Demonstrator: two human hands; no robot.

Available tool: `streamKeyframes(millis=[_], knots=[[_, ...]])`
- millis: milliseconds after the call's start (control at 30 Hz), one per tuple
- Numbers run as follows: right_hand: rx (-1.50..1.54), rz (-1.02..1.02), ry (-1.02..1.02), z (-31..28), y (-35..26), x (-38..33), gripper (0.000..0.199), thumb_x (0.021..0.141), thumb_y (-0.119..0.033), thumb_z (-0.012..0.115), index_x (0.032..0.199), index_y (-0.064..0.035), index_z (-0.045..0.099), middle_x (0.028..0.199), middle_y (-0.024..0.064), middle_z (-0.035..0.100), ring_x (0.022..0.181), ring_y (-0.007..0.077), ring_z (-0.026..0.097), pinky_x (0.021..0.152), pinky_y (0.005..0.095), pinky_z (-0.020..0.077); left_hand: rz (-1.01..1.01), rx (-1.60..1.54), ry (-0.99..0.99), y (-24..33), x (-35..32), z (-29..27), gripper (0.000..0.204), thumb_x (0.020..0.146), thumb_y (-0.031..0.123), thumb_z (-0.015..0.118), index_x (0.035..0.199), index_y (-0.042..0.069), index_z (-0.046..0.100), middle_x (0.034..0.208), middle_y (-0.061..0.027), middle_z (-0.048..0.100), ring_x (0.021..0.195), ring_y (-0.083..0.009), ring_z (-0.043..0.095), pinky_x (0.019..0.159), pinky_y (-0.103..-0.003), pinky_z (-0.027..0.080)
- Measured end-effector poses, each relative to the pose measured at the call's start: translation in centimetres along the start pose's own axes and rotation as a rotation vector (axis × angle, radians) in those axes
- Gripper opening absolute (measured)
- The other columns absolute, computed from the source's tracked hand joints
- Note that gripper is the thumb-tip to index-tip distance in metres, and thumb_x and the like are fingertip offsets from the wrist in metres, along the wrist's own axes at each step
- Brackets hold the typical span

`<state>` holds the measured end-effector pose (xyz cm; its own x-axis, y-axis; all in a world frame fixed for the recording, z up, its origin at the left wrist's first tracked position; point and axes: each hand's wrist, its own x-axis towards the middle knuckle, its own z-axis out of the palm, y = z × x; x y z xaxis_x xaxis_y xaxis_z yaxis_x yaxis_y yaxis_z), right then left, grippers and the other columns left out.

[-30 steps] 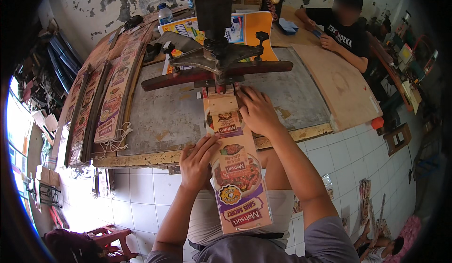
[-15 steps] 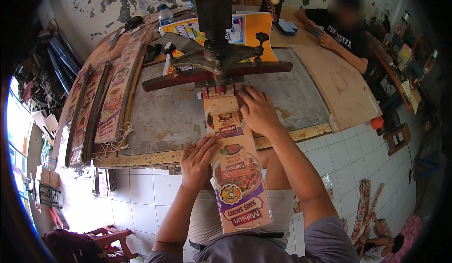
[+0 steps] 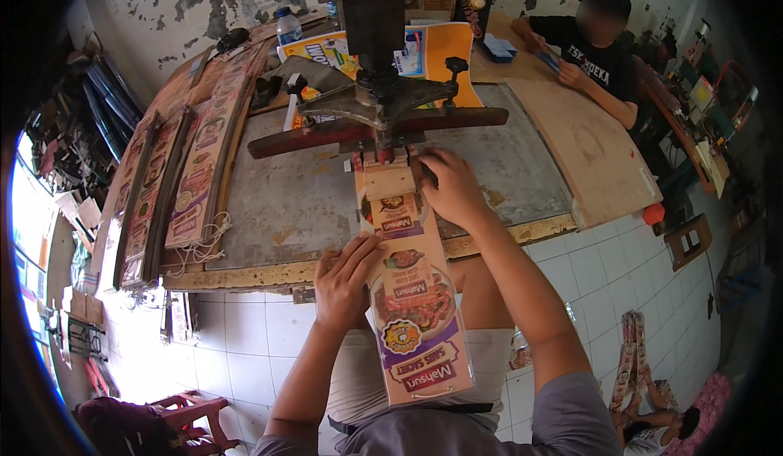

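Strip (image 3: 414, 293), long and printed, runs from centre to lower centre of the frame, overhanging the surface (image 3: 281, 203). Left hand (image 3: 349, 281) rests on its left edge, apparently steadying it, any pinch hidden; right hand (image 3: 450, 187), loosely arched, thumb apart, flanks the wooden block (image 3: 390, 183), seemingly for alignment.

Strong light is admitted through a bright opening (image 3: 28, 211) at the far left, where nearby floor tiles (image 3: 134, 350) are washed out. The right is left dimmer. Lines are bent toward blackened corners; a co-worker's face (image 3: 602, 22) is blurred.
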<state>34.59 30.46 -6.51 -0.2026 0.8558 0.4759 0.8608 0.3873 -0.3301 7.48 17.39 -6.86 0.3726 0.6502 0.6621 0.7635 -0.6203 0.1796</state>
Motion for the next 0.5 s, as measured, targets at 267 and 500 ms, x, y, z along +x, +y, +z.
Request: streamKeyframes(millis=[267,500], knots=[[0.076,0.096,-0.104,1.6,2.7,3.6,0.049,0.096,-0.030,0.071,0.138,-0.0057,0.068,0.148,0.0183,0.060,0.142,0.0389,0.053,0.121,0.0538,0.0382,0.006,-0.010,-0.008,-0.2,0.1,-0.1,0.030,0.096,0.016,0.068,0.125,0.018,0.074,0.138,0.0005,0.076,0.133,-0.0181,0.069,0.102,-0.039,0.048],[0.083,0.332,-0.067,2.6,2.4,4.5,0.055,0.098,-0.039,0.071,0.144,-0.0095,0.066,0.164,0.0183,0.046,0.156,0.0373,0.036,0.128,0.0674,0.0221,0.005,-0.014,0.000,-0.1,0.1,0.2,0.028,0.096,0.016,0.068,0.123,0.017,0.075,0.137,0.0004,0.076,0.132,-0.0186,0.070,0.102,-0.039,0.048]])
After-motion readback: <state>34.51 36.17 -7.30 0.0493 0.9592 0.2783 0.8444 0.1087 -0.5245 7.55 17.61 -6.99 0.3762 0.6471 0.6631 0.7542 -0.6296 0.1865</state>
